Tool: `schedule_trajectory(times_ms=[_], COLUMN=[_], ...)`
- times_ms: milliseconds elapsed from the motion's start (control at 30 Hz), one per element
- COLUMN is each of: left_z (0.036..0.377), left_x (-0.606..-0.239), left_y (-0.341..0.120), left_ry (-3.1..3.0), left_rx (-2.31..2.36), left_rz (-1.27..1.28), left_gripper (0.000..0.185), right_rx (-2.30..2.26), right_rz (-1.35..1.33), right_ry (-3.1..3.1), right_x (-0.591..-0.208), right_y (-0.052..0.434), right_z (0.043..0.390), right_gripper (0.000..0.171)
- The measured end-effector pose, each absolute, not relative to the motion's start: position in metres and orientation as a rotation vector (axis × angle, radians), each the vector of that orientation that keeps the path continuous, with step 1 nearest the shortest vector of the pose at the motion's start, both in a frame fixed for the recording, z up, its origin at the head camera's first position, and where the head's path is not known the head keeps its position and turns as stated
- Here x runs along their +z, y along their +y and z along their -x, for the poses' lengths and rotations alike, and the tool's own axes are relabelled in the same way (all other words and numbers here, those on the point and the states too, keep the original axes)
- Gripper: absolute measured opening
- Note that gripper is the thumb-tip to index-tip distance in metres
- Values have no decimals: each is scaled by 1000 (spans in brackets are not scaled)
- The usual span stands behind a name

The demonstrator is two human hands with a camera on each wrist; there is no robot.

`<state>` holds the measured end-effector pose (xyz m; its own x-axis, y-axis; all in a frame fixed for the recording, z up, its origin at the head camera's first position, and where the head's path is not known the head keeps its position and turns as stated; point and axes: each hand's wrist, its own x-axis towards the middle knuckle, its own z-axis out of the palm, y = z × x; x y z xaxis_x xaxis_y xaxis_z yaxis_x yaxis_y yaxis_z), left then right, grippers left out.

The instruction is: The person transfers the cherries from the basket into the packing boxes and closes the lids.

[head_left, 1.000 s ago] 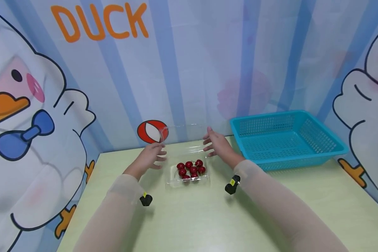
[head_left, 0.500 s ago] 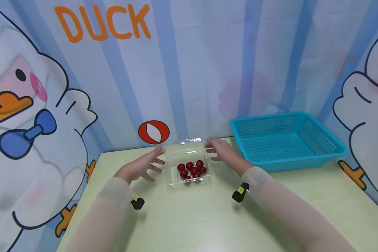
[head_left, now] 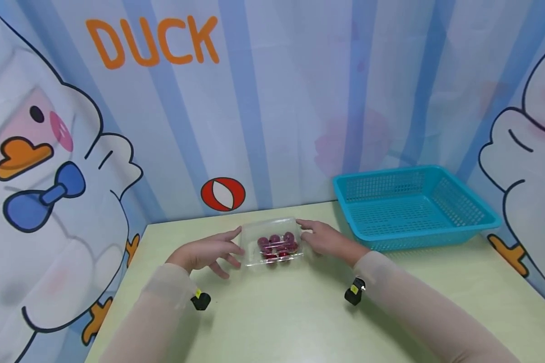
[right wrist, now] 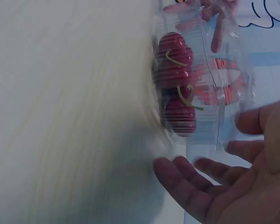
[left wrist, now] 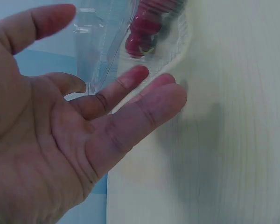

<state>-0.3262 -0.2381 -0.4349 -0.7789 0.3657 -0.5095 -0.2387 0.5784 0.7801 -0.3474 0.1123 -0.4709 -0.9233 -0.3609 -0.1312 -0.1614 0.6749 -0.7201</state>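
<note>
A clear plastic clamshell box [head_left: 251,247] stands on the table in the head view, its lid swung over several red cherries [head_left: 277,246]. Green stems show on some cherries in the right wrist view. At the box's left side is my left hand [head_left: 204,252], fingers spread and nearly straight, fingertips close to the wall. My right hand [head_left: 324,239] is at the opposite side, with thumb and fingers loosely bent by the lid's edge [right wrist: 231,121]. Whether either hand's fingertips touch the plastic is hard to tell. How tightly the lid sits on the base cannot be made out.
A blue-green plastic basket [head_left: 418,237] with mesh walls stands to the right of the box, behind my right forearm. The pale table [head_left: 272,312] stretches toward me. A printed duck curtain [head_left: 290,101] hangs behind the table's back edge.
The lid, upright at first, has swung forward and down over the cherries. My right hand has come down along with it. My left hand has shifted left and lower, its fingers spread beside the box.
</note>
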Motion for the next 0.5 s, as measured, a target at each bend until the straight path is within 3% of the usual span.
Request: schedule_trajectory(times_ms=[233, 500], left_z=[326, 330], left_x=[-440, -445], left_y=[-236, -232], left_ry=[2165, 2151], left_rx=[1173, 1218], left_rz=[-121, -138], left_gripper=[102, 105], right_rx=[-1200, -1342], right_rz=[437, 389], right_ry=[2367, 2225], right_x=[-468, -472], right_y=[114, 113], right_z=[344, 348], right_gripper=[91, 96])
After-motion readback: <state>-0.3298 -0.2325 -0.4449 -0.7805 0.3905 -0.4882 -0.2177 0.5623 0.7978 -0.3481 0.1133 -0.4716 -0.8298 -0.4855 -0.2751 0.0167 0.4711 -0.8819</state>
